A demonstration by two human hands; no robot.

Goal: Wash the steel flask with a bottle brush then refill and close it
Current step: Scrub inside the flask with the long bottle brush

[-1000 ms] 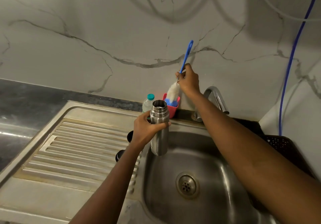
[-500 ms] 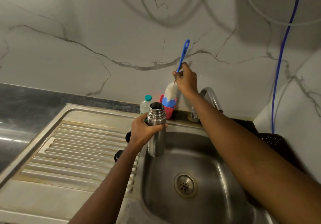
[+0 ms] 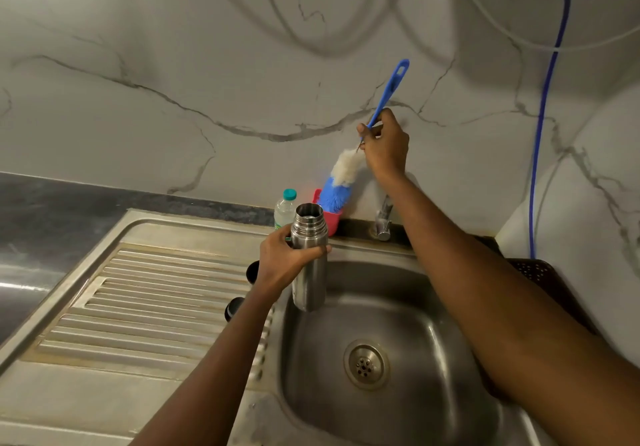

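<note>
Steel flask (image 3: 309,272) is being held open and upright over the sink (image 3: 433,393) by the left grip (image 3: 284,262). Bottle brush (image 3: 341,182) is being pinched by the right grip (image 3: 386,144) at the red cup (image 3: 332,224). Scrubbing, filling and closing are not being done yet.

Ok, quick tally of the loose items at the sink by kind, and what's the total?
Steel flask: 1
Bottle brush: 1
Red holder: 1
Plastic bottle: 1
Dark caps on the drainboard: 2
Total: 6
</note>
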